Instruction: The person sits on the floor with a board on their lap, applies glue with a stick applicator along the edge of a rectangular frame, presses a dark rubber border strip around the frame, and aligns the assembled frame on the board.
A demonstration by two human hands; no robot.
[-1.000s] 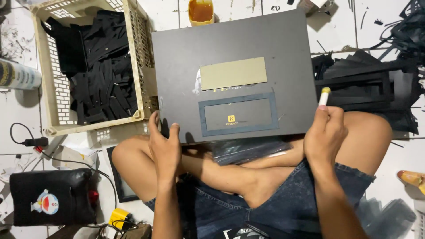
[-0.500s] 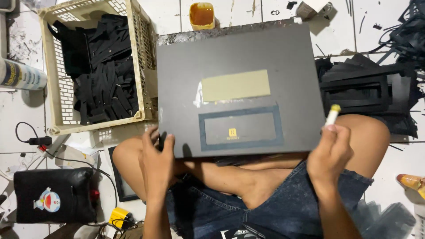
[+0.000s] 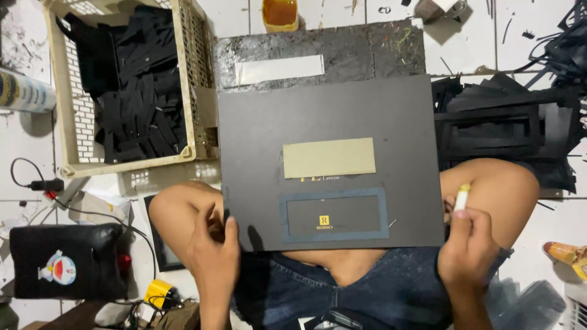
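We grip the dark board (image 3: pixel 330 122) at its near-left corner with our left hand (image 3: pixel 214 256); beside its right edge, our right hand (image 3: pixel 468 247) pinches a white marker (image 3: pixel 461 198)

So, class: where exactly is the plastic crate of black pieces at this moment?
In the head view the plastic crate sits on the tiled floor at upper left, its right wall beside the dark board, above the person's left hand.

Large matt dark-grey cardboard sheet (image 3: pixel 342 122) with smooth beige paper strip (image 3: pixel 329 157), cream perforated plastic crate (image 3: pixel 199 73) of black cloth-like pieces (image 3: pixel 137 116), worn blue denim shorts (image 3: pixel 391 293)
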